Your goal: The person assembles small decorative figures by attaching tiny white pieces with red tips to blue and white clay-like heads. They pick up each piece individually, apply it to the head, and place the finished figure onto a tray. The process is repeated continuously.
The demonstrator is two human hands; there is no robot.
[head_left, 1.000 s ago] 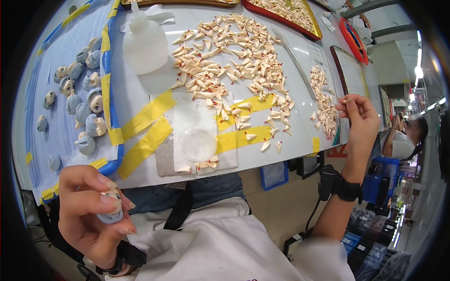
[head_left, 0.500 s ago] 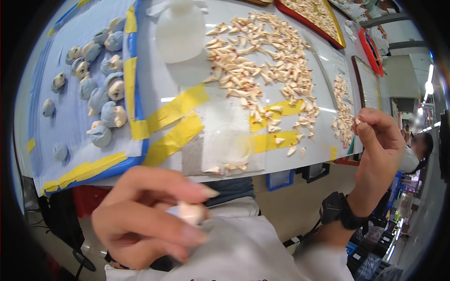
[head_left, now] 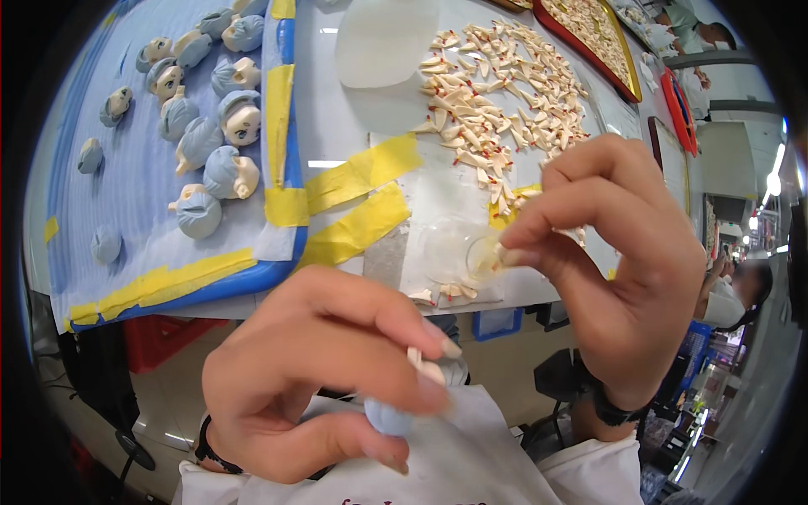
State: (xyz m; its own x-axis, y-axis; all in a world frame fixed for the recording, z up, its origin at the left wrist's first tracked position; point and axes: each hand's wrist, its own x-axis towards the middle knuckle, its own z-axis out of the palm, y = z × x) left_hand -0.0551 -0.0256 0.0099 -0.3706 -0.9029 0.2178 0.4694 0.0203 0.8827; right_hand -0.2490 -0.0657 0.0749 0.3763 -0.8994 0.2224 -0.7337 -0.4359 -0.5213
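In front of my chest my left hand [head_left: 295, 370] is closed around a small doll head [head_left: 388, 416] with pale blue hair; a cream nub sticks out above the fingers, which hide most of its face. Thumb and forefinger of my right hand [head_left: 627, 261] pinch a tiny cream piece [head_left: 499, 253] at the edge of a small clear round dish [head_left: 446, 240] near the table's front. Whether the piece touches the dish I cannot tell. Just beyond lies a spread of small pointed cream pieces [head_left: 471, 118], several with red tips.
On the left a blue-rimmed tray [head_left: 290, 168], lined with cloth and yellow tape, holds several blue-haired doll heads [head_left: 240, 122]. A translucent white container [head_left: 383, 46] stands behind. Red trays [head_left: 627, 80] of pieces sit far right. People [head_left: 741, 290] are in the background.
My right hand has come left and nearer, from the right edge of the table to the clear dish, still pinching. My left hand has moved right and turned the doll head.
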